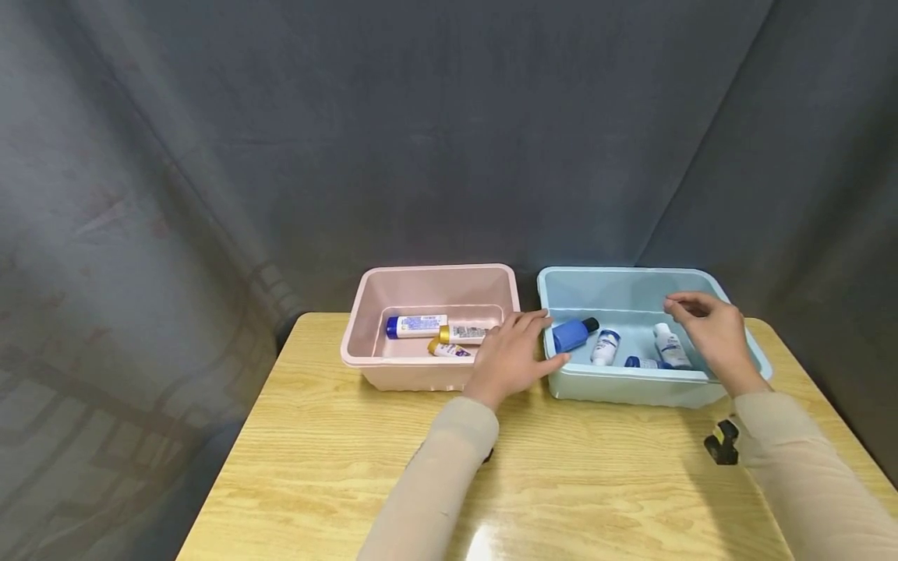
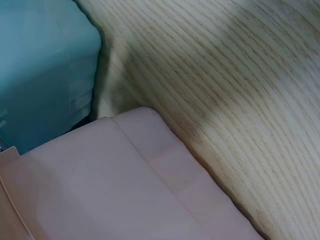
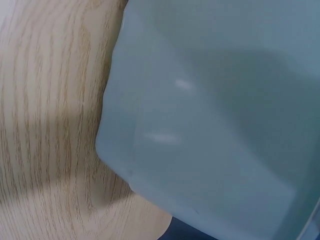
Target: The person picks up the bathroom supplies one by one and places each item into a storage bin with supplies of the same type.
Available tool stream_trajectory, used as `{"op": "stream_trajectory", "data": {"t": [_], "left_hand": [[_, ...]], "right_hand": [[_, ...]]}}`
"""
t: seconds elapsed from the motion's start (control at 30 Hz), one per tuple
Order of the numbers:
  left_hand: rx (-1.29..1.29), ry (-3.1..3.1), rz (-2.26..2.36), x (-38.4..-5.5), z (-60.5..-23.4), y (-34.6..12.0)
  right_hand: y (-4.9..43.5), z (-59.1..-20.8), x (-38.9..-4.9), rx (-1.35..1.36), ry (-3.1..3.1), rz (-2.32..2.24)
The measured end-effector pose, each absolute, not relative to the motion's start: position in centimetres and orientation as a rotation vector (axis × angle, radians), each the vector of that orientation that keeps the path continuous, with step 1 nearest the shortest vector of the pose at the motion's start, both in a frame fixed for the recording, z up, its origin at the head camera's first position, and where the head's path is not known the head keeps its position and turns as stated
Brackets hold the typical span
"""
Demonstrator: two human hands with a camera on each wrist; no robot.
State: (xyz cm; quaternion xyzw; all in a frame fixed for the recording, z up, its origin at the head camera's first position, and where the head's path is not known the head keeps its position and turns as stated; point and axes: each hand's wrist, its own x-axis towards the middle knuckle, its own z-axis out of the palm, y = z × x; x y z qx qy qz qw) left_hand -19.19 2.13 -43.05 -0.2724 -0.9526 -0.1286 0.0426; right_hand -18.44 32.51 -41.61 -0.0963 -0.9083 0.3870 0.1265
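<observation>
My left hand [image 1: 515, 354] is at the gap between a pink bin [image 1: 435, 269] and a light blue bin [image 1: 624, 377], fingers spread toward the blue bin's left rim; whether they touch it I cannot tell. Over the right side of the blue bin hovers my right hand [image 1: 712, 335], fingers loosely bent, nothing visible in them. Below it lies a white bottle [image 1: 671, 349]. The blue bin also holds a blue bottle with a black cap [image 1: 571, 335], a small white bottle [image 1: 605, 348] and a blue-capped item [image 1: 645, 363]. Neither wrist view shows a hand.
Inside the pink bin lie a blue-capped white tube [image 1: 417, 326], a gold-capped tube [image 1: 464, 334] and a smaller gold-capped tube [image 1: 449, 349]. Both bins stand at the back of a wooden table [image 1: 337, 467], before a grey curtain [image 1: 449, 140].
</observation>
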Motion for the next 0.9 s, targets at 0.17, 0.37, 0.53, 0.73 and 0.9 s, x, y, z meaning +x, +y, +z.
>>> {"op": "stream_trajectory", "data": {"t": [0.17, 0.37, 0.53, 0.73, 0.9], "left_hand": [[-0.838, -2.917, -0.394, -19.1, -43.0, 2.0], [-0.846, -2.901, -0.347, -19.2, -42.9, 2.0], [-0.873, -2.865, -0.323, -19.3, -42.9, 1.7], [-0.961, -2.731, -0.398, -19.4, -43.0, 1.7], [-0.926, -2.673, -0.377, -19.0, -42.9, 1.4]], "right_hand": [[32.5, -41.4, -18.3, -0.271, -2.642, 1.149], [32.5, -41.6, -18.5, -0.217, -2.672, 1.084], [32.2, -41.8, -18.4, -0.141, -2.653, 1.067], [32.2, -41.4, -17.6, -0.105, -2.564, 1.101], [32.1, -41.0, -17.3, -0.059, -2.522, 1.120]]}}
